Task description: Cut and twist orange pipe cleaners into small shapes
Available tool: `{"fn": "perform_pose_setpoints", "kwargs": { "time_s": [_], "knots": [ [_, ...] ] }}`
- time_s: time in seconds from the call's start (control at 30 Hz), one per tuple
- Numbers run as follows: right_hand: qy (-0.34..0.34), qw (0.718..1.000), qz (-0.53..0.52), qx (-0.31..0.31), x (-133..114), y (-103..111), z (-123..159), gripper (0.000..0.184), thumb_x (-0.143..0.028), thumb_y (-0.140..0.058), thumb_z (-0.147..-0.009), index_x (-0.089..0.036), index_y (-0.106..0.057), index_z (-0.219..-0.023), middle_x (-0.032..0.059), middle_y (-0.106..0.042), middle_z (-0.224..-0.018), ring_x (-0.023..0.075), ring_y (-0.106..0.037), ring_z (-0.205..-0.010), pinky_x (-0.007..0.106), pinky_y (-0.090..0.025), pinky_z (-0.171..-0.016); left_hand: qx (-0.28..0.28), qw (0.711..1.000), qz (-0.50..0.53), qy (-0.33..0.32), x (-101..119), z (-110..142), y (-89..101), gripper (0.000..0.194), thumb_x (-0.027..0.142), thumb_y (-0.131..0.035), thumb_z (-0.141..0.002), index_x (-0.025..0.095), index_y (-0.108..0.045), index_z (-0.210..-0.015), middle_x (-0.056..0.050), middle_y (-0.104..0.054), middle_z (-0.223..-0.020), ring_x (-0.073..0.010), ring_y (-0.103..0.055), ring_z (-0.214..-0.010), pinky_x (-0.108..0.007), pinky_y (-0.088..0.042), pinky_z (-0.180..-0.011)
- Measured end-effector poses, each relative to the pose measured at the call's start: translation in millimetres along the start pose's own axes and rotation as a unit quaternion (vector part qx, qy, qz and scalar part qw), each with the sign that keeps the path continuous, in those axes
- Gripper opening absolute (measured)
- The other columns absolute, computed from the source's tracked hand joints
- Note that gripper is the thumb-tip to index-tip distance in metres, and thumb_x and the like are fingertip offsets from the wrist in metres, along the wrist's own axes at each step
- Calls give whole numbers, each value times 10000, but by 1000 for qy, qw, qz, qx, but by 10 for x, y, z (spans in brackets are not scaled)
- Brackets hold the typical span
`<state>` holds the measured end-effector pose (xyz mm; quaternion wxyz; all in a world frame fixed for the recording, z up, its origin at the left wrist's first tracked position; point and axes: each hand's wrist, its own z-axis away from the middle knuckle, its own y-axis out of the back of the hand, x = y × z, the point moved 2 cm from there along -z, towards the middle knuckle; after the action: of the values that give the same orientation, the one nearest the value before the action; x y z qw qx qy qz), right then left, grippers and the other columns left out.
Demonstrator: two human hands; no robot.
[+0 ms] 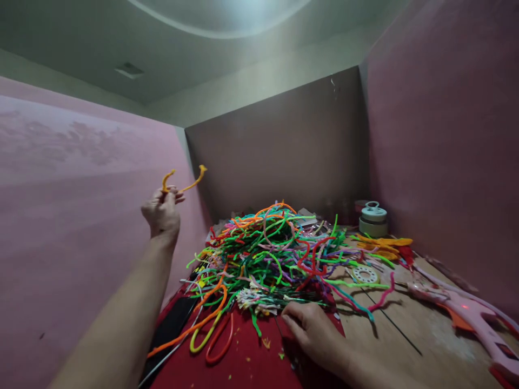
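Observation:
Raised at the left, my left hand (162,212) pinches a bent yellow-orange pipe cleaner (193,183). Both of its ends stick up past my fingers, and the right end has a small folded tip. My right hand (310,330) is low over the red cloth (259,373), with its fingers curled together. Whatever is between them, if anything, is hidden. Just beyond it lies a bundle of thin dark stems with whitish tips (255,300). A large heap of many-coloured pipe cleaners (263,254) rises behind that bundle.
A pink glue gun (458,305) with a small red light lies at the right. Nearby are a tape roll (365,274), yellow-orange pieces (383,247) and a pale green round container (373,219). A black flat object (172,329) sits at the left. Pink panels (81,232) flank the table.

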<state>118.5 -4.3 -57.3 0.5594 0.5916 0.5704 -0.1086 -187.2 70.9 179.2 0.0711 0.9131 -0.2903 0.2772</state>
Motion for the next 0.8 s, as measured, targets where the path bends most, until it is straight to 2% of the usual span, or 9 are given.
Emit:
{"fn": "perform_pose_setpoints", "kwargs": {
  "time_s": [0.07, 0.13, 0.23, 0.3, 0.4, 0.5, 0.6, 0.7, 0.8],
  "knots": [
    [4, 998, -63, 9, -42, 54, -20, 257, -277, -421, -835, -143, -633, -774, 33, -616, -688, 135, -545, -666, 236, -365, -625, -13, 998, 56, 15, 236, 272, -130, 182, 264, -462, -816, 107, -539, -866, -1, -583, -726, -82, -601, -624, -251, -529, -663],
    [-2, 985, -171, 21, -97, 135, -58, 236, -311, -469, -816, -143, -620, -881, 22, -604, -714, 128, -534, -671, 235, -380, -622, -92, 965, 214, 118, 449, 704, -301, 161, 275, -522, -776, 123, -564, -804, -17, -604, -727, -117, -625, -643, -277, -536, -650],
    [-38, 927, -367, 64, -141, 282, -146, 430, -354, -571, -751, -167, -493, -1130, 23, -598, -836, 113, -535, -652, 221, -395, -552, -232, 907, 284, 207, 755, 1520, -511, 196, 335, -587, -742, 144, -612, -779, -51, -645, -753, -166, -648, -675, -294, -534, -643],
    [-25, 884, -447, 135, -123, 397, -208, 430, -358, -607, -726, -196, -492, -1108, 42, -579, -1007, 117, -551, -757, 217, -423, -594, -308, 870, 291, 253, 884, 2039, -605, 244, 390, -577, -747, 153, -637, -759, -81, -667, -779, -191, -653, -690, -298, -529, -624],
    [-19, 824, -518, 227, -32, 561, -279, 304, -391, -570, -755, -176, -543, -968, 23, -620, -839, 108, -559, -669, 235, -442, -612, -360, 828, 286, 320, 901, 2588, -704, 248, 393, -586, -739, 160, -666, -706, -81, -677, -743, -176, -639, -617, -285, -516, -576],
    [-23, 772, -563, 294, 44, 720, -315, 250, -393, -546, -765, -144, -562, -755, -12, -560, -540, 99, -521, -512, 246, -445, -576, -328, 809, 312, 374, 751, 2784, -767, 173, 333, -629, -712, 169, -663, -672, -56, -680, -761, -173, -641, -677, -271, -511, -600],
    [-23, 730, -620, 287, 50, 815, -342, 206, -346, -557, -751, -152, -541, -687, -38, -501, -460, 97, -498, -451, 263, -460, -556, -244, 781, 390, 422, 562, 2731, -786, 137, 284, -655, -694, 166, -627, -630, -39, -673, -747, -182, -638, -779, -317, -515, -712],
    [-45, 708, -645, 285, 49, 826, -354, 151, -287, -553, -752, -153, -531, -686, -51, -477, -444, 95, -486, -425, 277, -472, -550, -180, 739, 441, 476, 451, 2623, -774, 200, 255, -536, -799, 164, -602, -634, -32, -645, -679, -176, -633, -787, -352, -514, -743],
    [-68, 695, -658, 280, 76, 795, -355, 129, -257, -522, -779, -147, -530, -711, -48, -482, -455, 92, -480, -427, 277, -473, -542, -123, 695, 473, 527, 433, 2550, -737, 319, 212, -357, -892, 161, -569, -659, 8, -537, -548, -99, -582, -587, -283, -517, -640]
  ]
}}
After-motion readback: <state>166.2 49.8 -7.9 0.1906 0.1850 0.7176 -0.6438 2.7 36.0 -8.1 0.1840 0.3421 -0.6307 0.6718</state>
